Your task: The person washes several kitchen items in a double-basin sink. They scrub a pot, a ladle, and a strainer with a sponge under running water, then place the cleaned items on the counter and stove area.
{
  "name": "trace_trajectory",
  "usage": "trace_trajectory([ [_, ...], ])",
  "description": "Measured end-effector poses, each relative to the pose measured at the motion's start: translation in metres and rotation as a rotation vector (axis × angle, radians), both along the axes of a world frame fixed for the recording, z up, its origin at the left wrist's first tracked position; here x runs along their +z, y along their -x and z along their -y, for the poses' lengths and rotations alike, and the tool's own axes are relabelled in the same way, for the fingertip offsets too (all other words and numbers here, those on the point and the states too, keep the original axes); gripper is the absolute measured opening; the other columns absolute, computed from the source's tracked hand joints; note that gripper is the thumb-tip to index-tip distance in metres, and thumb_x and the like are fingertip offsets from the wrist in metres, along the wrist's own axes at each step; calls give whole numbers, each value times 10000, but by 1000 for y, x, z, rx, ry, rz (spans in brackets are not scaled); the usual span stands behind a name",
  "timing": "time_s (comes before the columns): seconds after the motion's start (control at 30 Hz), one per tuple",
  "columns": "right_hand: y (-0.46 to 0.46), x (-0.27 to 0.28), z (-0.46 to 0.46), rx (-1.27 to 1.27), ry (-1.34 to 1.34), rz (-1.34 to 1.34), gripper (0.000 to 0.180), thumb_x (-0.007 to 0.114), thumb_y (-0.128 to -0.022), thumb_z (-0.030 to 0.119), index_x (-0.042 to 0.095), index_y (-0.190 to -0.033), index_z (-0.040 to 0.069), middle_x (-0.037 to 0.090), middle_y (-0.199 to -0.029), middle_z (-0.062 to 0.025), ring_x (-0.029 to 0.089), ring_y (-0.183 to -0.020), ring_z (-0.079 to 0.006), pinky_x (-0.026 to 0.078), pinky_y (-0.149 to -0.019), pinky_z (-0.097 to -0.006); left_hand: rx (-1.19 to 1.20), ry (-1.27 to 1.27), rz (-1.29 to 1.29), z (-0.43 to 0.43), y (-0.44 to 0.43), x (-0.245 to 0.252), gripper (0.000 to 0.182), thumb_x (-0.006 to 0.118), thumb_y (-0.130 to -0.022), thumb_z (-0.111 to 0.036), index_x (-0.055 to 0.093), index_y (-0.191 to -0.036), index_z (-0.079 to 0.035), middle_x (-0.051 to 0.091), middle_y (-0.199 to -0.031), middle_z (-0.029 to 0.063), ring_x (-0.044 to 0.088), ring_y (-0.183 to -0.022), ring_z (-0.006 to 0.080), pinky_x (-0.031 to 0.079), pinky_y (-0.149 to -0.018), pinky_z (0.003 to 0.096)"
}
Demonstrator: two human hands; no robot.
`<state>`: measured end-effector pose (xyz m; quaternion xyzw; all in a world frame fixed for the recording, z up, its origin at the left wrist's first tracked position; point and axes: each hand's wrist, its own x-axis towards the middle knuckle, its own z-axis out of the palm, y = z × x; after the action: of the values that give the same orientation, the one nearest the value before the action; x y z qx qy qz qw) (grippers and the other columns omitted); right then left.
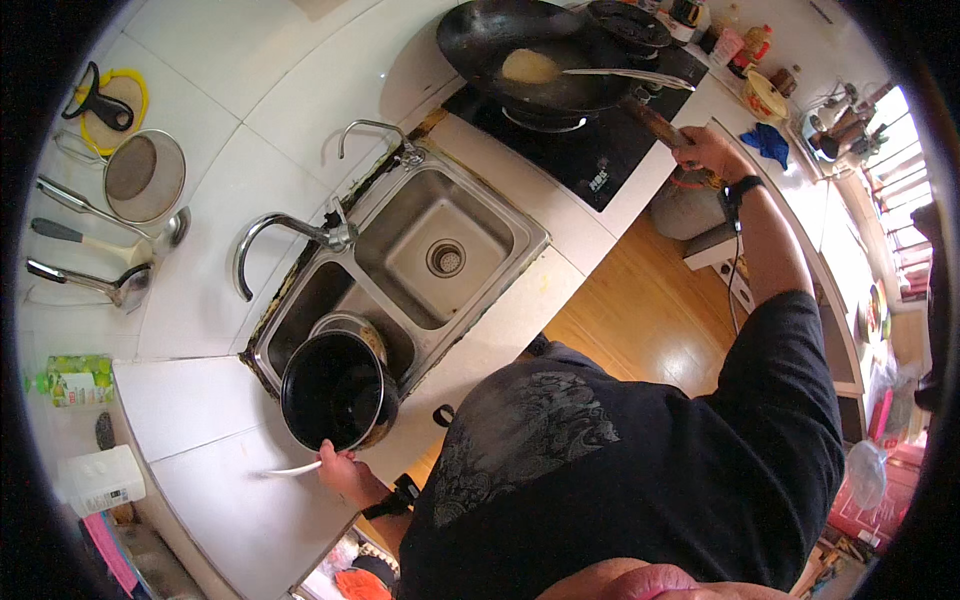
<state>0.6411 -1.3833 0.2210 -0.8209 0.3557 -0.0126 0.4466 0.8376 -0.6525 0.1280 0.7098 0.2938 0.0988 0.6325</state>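
My right hand (705,154) grips the wooden handle (652,122) of a large black wok (480,45) over the black cooktop (544,154). A long metal-handled utensil (630,73) lies across the wok, beside a pale round patch that may be its head or some liquid. My left hand (345,476) holds a deep pot (334,390) at its near rim; its dark inside shows no visible contents. The pot is tilted over the left basin of the steel double sink (450,296). A white handle-like piece (294,471) sticks out from my left hand. Another metal vessel (349,324) is partly hidden behind the pot.
A curved chrome faucet (277,217) and a thinner tap (375,124) stand behind the sink. A strainer (144,176) and several ladles hang on the left wall. Bottles (754,45) line the back right counter. A grey gas cylinder (686,206) stands below the counter at right.
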Motion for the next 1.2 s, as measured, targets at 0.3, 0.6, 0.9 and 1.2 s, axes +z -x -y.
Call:
trace_trajectory([
  [0.3,-16,53,-132,-168,625,-127,372,640,-750,297,597,-954,-11,634,-815,-255,630,-811,-402,496,-709,-452,32,-12,108,33,-4,-8,215,603,-798,-198,532,-782,4,446,-582,34,434,-488,126,343,-437,253],
  [0.6,-44,33,-153,-166,605,-232,535,600,-807,471,578,-1085,14,649,-912,-229,633,-877,-395,517,-742,-455,7,58,111,42,-4,-9,171,607,-785,-140,497,-785,-8,432,-569,33,402,-425,130,337,-407,247],
  [0.9,-90,53,-36,251,901,-229,428,565,-851,244,534,-1250,93,632,-1056,-196,615,-995,-304,478,-868,-374,28,89,135,36,-7,-9,173,612,-787,-132,475,-744,-35,417,-569,9,399,-426,111,339,-400,244],
  [1.2,-66,158,36,411,1151,-157,323,624,-722,125,666,-1042,99,656,-990,-134,613,-968,-291,496,-847,-391,42,109,150,31,-4,-7,174,609,-786,-109,459,-719,-55,407,-562,-5,389,-414,106,323,-381,235],
])
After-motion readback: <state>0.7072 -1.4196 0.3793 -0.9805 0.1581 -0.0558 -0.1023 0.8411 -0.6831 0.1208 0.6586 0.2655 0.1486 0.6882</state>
